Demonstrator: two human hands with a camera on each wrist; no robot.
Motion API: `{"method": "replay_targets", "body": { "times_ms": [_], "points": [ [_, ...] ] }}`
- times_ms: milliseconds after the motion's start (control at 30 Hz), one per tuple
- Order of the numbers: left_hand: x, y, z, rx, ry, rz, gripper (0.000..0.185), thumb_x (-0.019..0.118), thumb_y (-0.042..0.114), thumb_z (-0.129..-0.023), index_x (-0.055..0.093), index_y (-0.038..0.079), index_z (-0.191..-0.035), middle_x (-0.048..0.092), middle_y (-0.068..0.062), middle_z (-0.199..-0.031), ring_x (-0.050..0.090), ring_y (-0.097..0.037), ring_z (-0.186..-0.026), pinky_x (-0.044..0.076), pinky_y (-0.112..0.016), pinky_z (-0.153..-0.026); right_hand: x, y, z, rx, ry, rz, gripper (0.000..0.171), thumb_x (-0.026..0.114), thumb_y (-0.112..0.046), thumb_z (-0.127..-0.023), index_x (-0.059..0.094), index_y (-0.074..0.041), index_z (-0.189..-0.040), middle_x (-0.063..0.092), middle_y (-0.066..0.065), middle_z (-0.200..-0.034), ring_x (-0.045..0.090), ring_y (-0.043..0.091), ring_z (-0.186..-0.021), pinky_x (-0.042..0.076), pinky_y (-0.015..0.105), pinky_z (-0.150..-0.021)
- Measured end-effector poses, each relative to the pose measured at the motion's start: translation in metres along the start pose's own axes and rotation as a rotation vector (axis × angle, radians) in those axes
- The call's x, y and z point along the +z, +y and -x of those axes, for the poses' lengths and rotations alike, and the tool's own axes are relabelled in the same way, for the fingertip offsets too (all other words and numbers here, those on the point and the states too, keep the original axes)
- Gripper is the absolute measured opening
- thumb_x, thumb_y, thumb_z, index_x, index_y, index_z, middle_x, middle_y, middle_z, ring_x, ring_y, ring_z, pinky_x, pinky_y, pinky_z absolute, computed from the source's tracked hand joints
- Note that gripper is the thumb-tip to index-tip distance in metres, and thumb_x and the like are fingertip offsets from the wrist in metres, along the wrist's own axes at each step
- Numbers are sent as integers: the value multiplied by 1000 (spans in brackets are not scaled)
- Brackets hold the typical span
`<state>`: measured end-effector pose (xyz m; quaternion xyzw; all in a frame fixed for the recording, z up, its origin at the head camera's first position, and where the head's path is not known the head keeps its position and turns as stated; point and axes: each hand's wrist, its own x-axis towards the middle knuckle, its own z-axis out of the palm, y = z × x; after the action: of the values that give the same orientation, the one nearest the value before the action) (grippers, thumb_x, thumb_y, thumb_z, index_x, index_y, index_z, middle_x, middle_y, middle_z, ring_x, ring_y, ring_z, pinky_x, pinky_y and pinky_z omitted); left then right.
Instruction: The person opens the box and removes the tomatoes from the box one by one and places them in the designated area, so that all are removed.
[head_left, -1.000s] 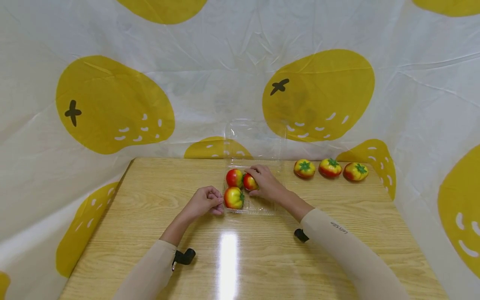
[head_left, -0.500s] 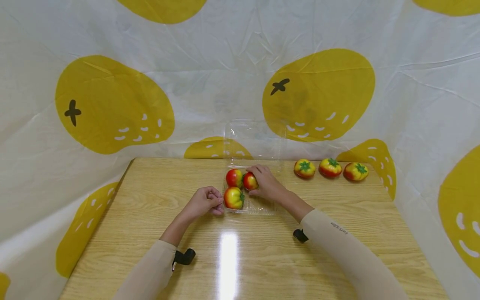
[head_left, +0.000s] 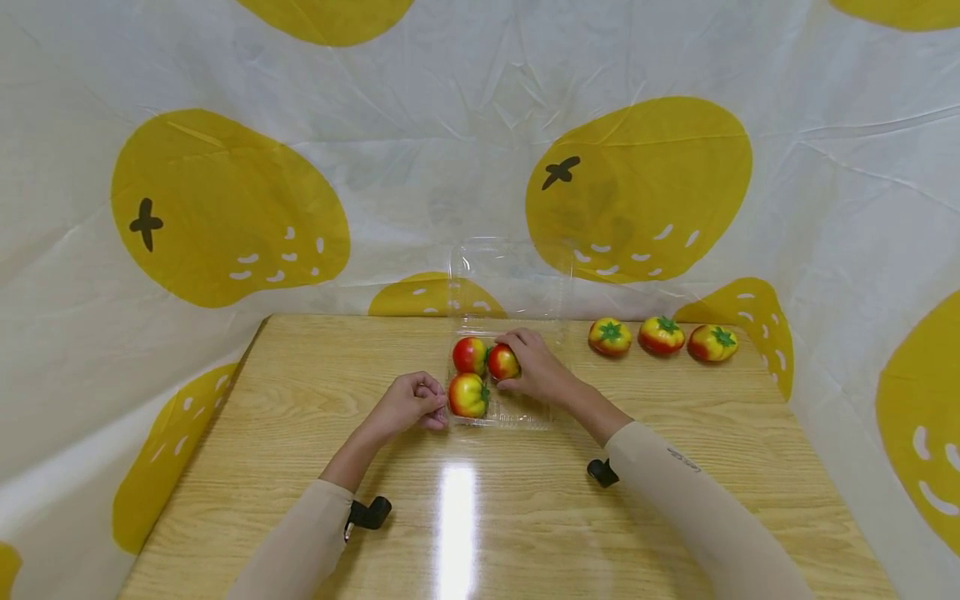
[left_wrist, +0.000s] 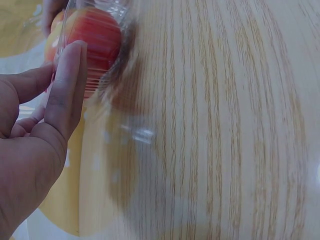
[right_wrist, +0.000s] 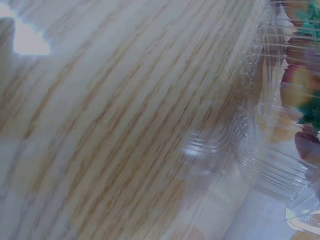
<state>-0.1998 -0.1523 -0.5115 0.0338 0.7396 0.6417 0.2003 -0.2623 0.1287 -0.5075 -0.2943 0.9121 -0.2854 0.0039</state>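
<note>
Fingers of the right hand are curling round a tomato inside the clear box at mid-frame, while the left hand is resting its loosely curled fingers against the box's left wall, beside the nearest tomato. Everything is sitting on a glossy wooden table closed in by a white sheet with big yellow blobs, which is hanging close behind the far edge and down both sides. Bare wood is lying open toward the lower frame and left of the box, a third tomato is sitting in the box's upper left corner, and three more are lining up right of centre, well apart from both hands.
</note>
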Motion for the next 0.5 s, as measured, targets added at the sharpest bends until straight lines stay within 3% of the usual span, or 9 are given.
{"method": "replay_targets", "body": {
  "times_ms": [500],
  "points": [
    [0, -2, -2, 2, -14, 14, 15, 63, -2, -101, 54, -9, -109, 67, -14, -81, 73, -21, -70, 67, -36, -69, -2, -1, 7, -40, -17, -79, 70, 86, -16, -86, 48, -2, -144, 42, 20, -138, 56, 36, -120, 56, 51, -104]
  ]
}}
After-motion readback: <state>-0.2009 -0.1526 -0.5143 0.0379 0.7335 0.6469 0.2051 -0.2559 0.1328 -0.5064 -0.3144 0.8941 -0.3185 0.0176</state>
